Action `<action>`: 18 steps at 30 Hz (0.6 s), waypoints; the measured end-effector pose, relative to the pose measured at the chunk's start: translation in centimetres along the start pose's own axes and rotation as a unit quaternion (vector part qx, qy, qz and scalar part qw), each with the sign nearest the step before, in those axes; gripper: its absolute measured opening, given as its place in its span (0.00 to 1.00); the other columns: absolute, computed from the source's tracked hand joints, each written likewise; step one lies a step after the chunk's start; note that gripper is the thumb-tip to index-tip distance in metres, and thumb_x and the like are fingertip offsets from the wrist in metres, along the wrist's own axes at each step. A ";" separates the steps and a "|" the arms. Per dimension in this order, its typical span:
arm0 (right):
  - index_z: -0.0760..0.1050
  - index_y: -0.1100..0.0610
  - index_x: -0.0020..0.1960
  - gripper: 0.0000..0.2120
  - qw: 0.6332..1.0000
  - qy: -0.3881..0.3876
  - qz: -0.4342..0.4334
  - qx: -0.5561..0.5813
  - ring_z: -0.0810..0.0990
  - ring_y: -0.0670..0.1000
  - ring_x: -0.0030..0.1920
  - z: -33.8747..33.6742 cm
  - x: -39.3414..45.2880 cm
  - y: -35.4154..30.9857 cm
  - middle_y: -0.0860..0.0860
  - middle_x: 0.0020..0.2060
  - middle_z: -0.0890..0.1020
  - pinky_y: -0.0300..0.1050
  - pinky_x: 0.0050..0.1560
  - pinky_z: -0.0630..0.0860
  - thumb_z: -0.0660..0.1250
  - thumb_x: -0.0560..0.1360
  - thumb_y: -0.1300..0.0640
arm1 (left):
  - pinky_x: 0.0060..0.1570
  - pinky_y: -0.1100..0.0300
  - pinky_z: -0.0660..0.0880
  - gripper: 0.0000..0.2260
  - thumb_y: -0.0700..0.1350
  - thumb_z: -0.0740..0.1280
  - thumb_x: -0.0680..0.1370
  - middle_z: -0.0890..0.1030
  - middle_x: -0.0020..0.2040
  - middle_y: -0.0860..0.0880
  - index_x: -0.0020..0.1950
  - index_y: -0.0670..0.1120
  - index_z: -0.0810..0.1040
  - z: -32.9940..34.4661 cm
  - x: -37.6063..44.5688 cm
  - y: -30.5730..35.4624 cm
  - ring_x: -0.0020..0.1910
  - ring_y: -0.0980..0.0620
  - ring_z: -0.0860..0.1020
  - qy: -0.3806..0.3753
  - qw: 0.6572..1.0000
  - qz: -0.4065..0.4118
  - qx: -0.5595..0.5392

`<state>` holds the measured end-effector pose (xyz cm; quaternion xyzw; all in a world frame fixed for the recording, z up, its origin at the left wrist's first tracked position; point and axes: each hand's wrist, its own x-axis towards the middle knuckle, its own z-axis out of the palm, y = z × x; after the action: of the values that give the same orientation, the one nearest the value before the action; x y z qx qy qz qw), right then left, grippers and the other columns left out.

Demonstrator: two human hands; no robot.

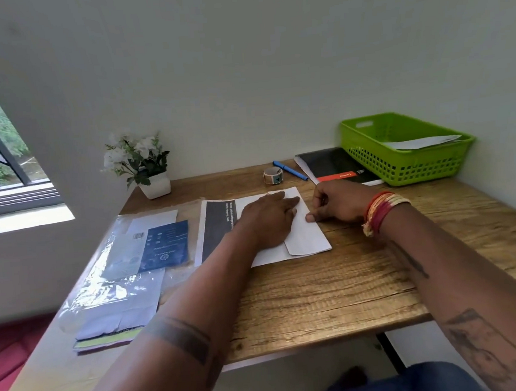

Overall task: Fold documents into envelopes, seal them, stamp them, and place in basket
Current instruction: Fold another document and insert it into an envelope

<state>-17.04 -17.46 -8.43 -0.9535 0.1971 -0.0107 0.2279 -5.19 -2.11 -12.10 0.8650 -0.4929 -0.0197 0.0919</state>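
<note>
From the head view, a white envelope [305, 237] lies flat on the wooden table [333, 287], a little beyond its middle, with its flap folded down. The left hand [267, 222] rests on the envelope's left part, palm down, fingers straight and together, pressing the paper flat. The right hand [335, 203] sits at the envelope's right edge with its fingers curled in and the thumb tip pressed onto the flap near the fold; it pinches nothing that can be made out. Bands of red and cream thread circle the right wrist.

A printed sheet with a dark band [218, 228] lies under the envelope and sticks out to its left. Further left, near the table's left edge, lies a clear plastic packet of envelopes [119, 284] with a blue label.

At the far side of the table a roll of stamps [273, 176] stands just beside a blue pen [290, 170]. To their right lies a black notebook [337, 167], and touching its right side is a green basket [407, 166] in the far right corner, with white paper [424, 142] already inside. A small potted plant with white flowers [144, 163] stands at the far left corner against the wall.
</note>
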 end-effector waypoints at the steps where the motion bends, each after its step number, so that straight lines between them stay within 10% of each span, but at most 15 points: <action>1: 0.77 0.50 0.48 0.14 1.000 -0.009 0.001 -0.006 0.77 0.46 0.45 -0.1 -0.3 0.0 0.47 0.45 0.81 0.43 0.42 0.71 0.76 0.71 0.43 | 0.77 0.46 0.58 0.22 0.57 0.50 0.85 0.58 0.82 0.52 0.80 0.59 0.60 0.0 0.0 0.0 0.80 0.48 0.57 0.000 1.000 0.000 0.000; 18: 0.74 0.45 0.53 0.24 0.989 -0.135 -0.054 -0.024 0.77 0.47 0.48 -1.4 -4.0 1.1 0.46 0.47 0.79 0.46 0.51 0.75 0.80 0.63 0.40 | 0.77 0.47 0.57 0.21 0.56 0.49 0.86 0.57 0.82 0.52 0.80 0.59 0.60 -0.1 -0.3 0.3 0.81 0.48 0.56 -0.008 1.000 -0.006 0.005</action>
<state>-21.24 -17.41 -7.40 -0.9607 0.1128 0.1102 0.2284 -5.56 -1.99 -11.94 0.8685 -0.4881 -0.0241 0.0833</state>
